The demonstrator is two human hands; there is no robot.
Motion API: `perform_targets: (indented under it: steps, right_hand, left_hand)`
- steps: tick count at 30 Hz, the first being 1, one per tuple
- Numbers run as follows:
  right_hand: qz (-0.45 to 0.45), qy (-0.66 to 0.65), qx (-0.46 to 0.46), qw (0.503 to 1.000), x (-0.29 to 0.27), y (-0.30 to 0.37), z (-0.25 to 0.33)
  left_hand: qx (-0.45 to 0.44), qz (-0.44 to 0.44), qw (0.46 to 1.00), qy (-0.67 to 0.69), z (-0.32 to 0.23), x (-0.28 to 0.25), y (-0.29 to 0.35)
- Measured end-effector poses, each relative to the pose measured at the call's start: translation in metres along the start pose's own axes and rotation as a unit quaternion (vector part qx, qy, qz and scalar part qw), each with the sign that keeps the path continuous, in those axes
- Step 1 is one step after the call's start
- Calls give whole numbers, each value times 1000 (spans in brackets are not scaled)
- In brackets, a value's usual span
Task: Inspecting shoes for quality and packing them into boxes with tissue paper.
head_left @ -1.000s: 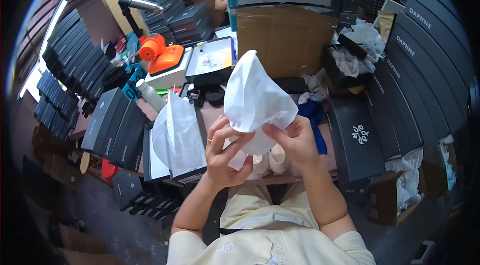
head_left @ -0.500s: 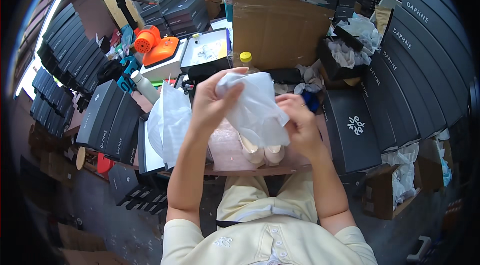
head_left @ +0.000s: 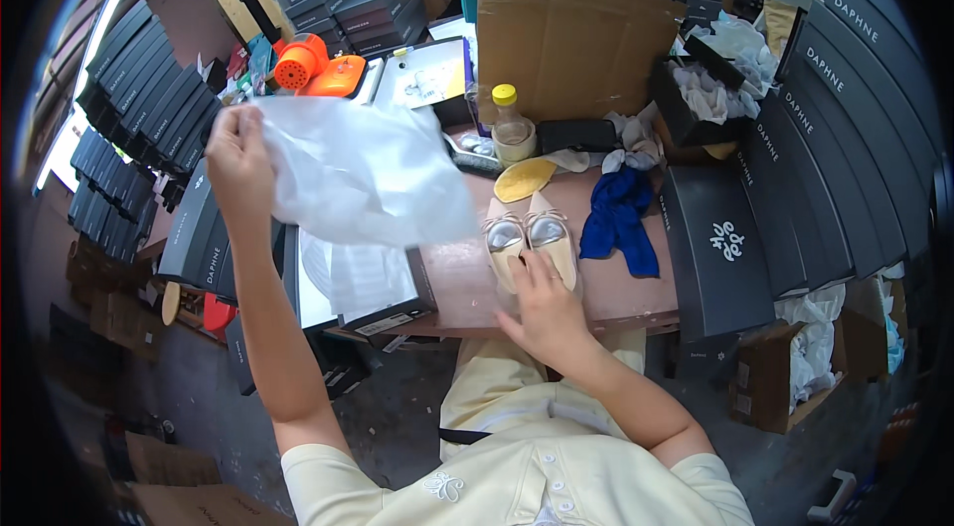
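My left hand, raised at the left, is closed on the edge of a thin white sheet of tissue paper. The sheet spreads rightward, over part of an open shoe box with white paper inside. On the pinkish tabletop a pair of beige flat shoes stands side by side, toes pointing away: the left shoe and the right shoe. Both have bows and pale stuffing. My right hand reaches over their heel ends, fingertips at the inner edges, thumb apart.
A yellow-capped bottle, a yellow pad and a blue cloth lie beyond and beside the shoes. Dark shoe boxes stack up at the right. A cardboard panel stands at the back. An orange device sits back left.
The bunched tissue paper has been spread and carried left by my left hand. My right hand has let go of it and dropped to the shoes, which now show more fully.
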State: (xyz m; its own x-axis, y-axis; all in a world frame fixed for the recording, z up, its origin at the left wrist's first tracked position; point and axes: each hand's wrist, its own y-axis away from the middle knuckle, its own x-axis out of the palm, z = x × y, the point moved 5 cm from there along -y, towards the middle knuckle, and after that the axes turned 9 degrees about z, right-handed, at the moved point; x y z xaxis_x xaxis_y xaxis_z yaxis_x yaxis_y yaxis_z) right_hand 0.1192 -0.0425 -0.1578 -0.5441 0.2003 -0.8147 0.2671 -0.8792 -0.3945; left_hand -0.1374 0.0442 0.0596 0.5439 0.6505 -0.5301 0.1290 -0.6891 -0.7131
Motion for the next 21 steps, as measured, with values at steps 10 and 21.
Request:
perform_targets:
  steps: [10,21]
  right_hand:
    - [180,-140,-37,973,-58,5,-6]
    - [1,-845,119,522,-73,88,-61]
  left_hand:
    - [29,167,969,-178,13,116,13]
    - [-118,336,922,154,-22,165,51]
